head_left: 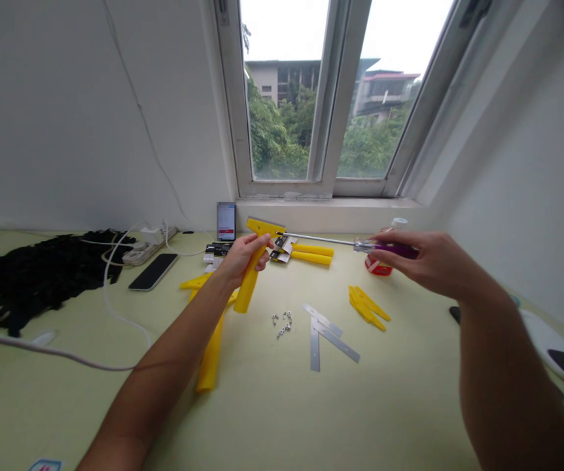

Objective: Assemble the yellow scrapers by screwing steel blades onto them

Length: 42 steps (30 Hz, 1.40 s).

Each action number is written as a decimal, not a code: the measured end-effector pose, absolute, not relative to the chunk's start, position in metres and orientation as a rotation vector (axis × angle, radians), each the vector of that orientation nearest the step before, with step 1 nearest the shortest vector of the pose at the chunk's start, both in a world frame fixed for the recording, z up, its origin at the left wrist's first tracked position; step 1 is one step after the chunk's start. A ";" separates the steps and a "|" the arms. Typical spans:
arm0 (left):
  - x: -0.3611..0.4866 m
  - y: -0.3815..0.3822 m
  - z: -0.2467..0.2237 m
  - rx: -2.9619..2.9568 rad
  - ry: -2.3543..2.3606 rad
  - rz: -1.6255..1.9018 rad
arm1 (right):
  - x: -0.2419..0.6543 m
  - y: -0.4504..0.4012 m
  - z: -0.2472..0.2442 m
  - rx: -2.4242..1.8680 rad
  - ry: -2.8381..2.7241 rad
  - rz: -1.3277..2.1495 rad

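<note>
My left hand (246, 256) is closed round a yellow scraper (247, 288), its wide head up and a thin blade edge along the top. In my right hand (422, 258) is a screwdriver (318, 240) with a purple and clear handle. Its shaft points left, and the tip meets the scraper head near a screw hole. Below lie small screws and nuts (284, 324), several flat metal blades (328, 333) and yellow plastic blade pieces (368, 307). More yellow scraper handles (210, 356) rest under my left forearm.
Behind my hands are finished-looking yellow scrapers (314, 254) with black heads and a red-labelled bottle (379, 263). To the left are a phone (153, 272), a power strip (144, 252), white cables and a black heap (41, 275). Another phone (226, 220) leans by the window.
</note>
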<state>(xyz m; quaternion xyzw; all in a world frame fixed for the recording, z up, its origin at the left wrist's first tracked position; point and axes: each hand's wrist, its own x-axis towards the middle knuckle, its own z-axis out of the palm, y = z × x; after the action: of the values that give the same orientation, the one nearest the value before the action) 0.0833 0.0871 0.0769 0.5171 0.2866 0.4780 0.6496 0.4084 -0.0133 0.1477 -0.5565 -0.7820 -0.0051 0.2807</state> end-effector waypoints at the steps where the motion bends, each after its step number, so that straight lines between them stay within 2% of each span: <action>1: 0.083 0.087 0.077 1.174 0.649 1.085 | 0.408 -0.013 0.147 -1.492 -2.098 -0.013; 12: 0.083 0.086 0.078 1.198 0.662 1.093 | 0.406 -0.014 0.147 -1.495 -2.080 -0.060; 21: 0.086 0.082 0.082 1.235 0.697 1.115 | 0.402 -0.015 0.150 -1.522 -2.117 0.039; 32: 0.087 0.080 0.085 1.204 0.782 1.235 | 0.357 -0.041 0.148 -1.207 -2.021 -0.405; 35: 0.086 0.081 0.084 1.194 0.784 1.257 | 0.352 -0.043 0.147 -1.157 -2.039 -0.348; 39: 0.089 0.080 0.083 1.211 0.786 1.271 | 0.355 -0.035 0.142 -1.397 -1.688 -0.364; 42: 0.092 0.081 0.082 1.203 0.809 1.326 | 0.360 -0.025 0.138 -1.432 -1.641 -0.196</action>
<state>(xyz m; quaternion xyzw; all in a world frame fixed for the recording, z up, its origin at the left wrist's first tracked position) 0.0918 0.0805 0.0819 0.5092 0.3427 0.5613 0.5552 0.3602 -0.0246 0.1384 -0.5817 -0.6666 -0.0794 0.4593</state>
